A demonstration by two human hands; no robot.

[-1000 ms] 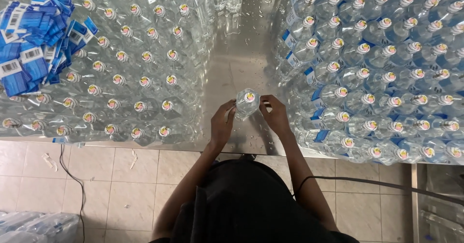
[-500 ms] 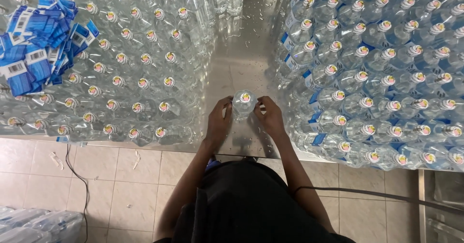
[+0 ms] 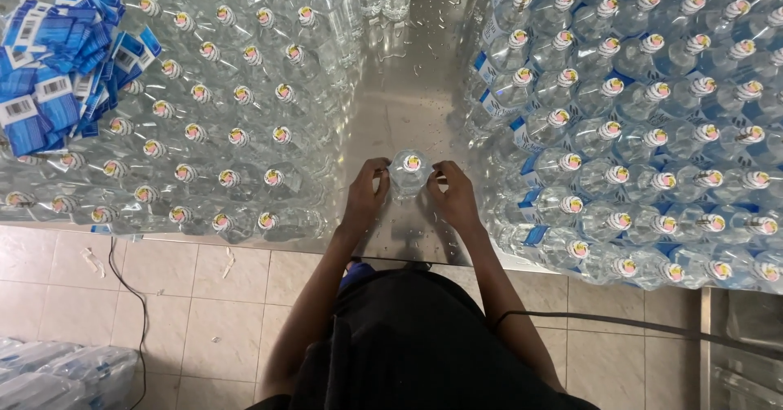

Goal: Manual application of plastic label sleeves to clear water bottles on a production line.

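- Left hand (image 3: 364, 200) and right hand (image 3: 457, 198): each grip closed on the clear bottle (image 3: 409, 174), upright on the steel worktop (image 3: 408, 92).
- Likely full: heavy, thin-walled, wet and slippery; best held around the body.
- Massed bottles (image 3: 236, 133) flank it.

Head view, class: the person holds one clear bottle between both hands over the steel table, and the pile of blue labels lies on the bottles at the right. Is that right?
Not quite. The head view shows the blue labels lying on the bottles at the left, not the right. The rest stands: left hand and right hand hold one clear bottle between them over the steel table.
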